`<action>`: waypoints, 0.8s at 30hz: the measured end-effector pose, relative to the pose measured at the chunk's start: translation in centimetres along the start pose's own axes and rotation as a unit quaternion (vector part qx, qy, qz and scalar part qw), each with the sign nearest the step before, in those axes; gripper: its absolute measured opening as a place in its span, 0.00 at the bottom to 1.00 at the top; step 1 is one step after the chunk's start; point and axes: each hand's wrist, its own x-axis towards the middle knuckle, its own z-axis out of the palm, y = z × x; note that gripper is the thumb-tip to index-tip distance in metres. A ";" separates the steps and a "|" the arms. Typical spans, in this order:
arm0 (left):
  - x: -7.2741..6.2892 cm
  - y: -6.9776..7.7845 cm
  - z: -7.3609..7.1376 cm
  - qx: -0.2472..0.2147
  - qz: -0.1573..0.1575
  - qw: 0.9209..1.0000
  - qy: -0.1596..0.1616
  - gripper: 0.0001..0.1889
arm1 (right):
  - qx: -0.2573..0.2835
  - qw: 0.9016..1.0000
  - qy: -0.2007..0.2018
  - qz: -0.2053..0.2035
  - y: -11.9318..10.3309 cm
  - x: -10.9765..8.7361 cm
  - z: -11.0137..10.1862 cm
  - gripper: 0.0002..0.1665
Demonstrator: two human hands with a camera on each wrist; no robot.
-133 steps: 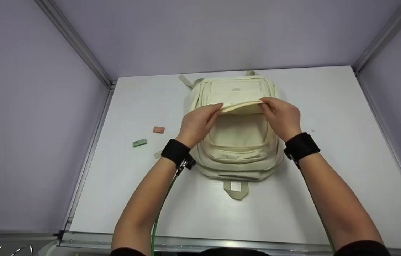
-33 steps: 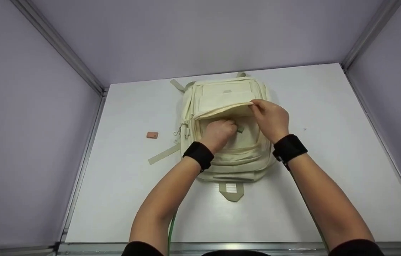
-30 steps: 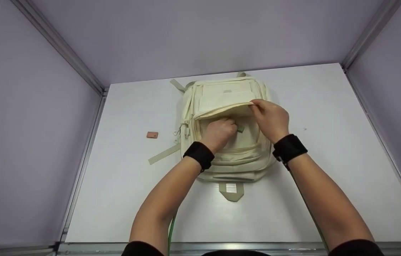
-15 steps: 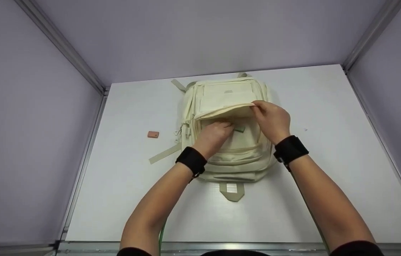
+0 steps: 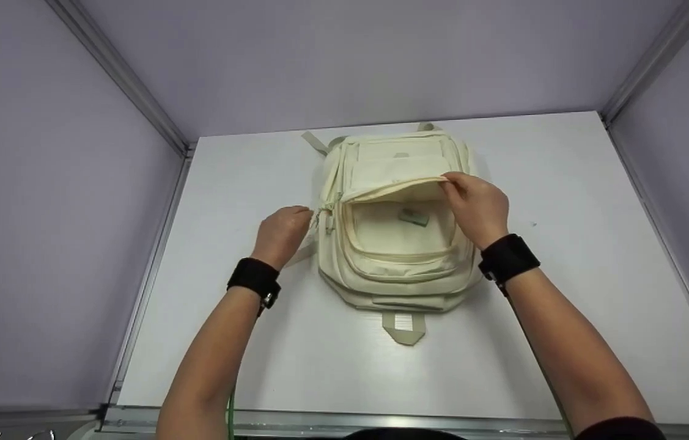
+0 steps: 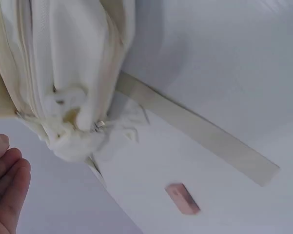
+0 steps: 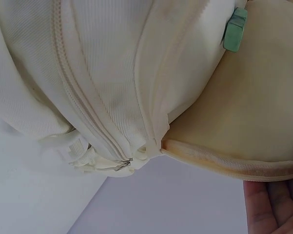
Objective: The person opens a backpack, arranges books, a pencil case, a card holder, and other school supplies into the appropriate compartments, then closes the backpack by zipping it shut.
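A cream backpack [image 5: 396, 287] lies on the table with its front pocket unzipped. My right hand [image 5: 480, 205] pinches the edge of the pocket flap [image 5: 420, 188] and holds it raised. Inside the pocket rests a small green block [image 5: 413, 217], also seen in the right wrist view as a green piece [image 7: 235, 30] beside the tan lining. My left hand [image 5: 283, 234] is off the backpack's left side, fingers loosely bent and holding nothing. The left wrist view has a small pink block [image 6: 183, 199] lying on the table, apart from the fingers; in the head view the left hand hides it.
A grey-beige strap [image 6: 200, 129] stretches from the backpack's left side across the white table [image 5: 332, 366]. A carry loop [image 5: 404, 333] points toward the front edge. Purple-grey panels [image 5: 344, 61] enclose the back and sides.
My left hand first put the green block into the pocket, then drew out and moved left to where the pink block lay. The right hand keeps the flap lifted.
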 end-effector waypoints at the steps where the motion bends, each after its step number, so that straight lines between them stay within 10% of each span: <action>1: -0.2 -0.7 0.2 -0.026 -0.020 0.999 -0.030 0.13 | 0.002 1.000 0.001 0.000 0.0 -0.1 -0.1 0.16; 3: -0.5 -1.9 0.8 -0.212 -0.085 0.973 -0.036 0.10 | 0.003 1.000 0.004 0.000 0.1 -0.2 -0.1 0.16; 5: -1.0 -2.8 1.4 -0.240 -0.122 0.960 -0.082 0.11 | 0.006 1.000 0.006 -0.002 0.2 -0.4 -0.2 0.16; 12: -3.1 -4.5 3.6 -0.256 -0.162 0.933 -0.197 0.15 | 0.010 1.000 0.007 -0.002 0.0 -1.0 -0.3 0.15; 24: -4.9 -4.2 5.7 -0.216 -0.149 0.920 -0.292 0.26 | 0.019 1.000 -0.007 -0.003 -0.4 -1.8 -0.4 0.15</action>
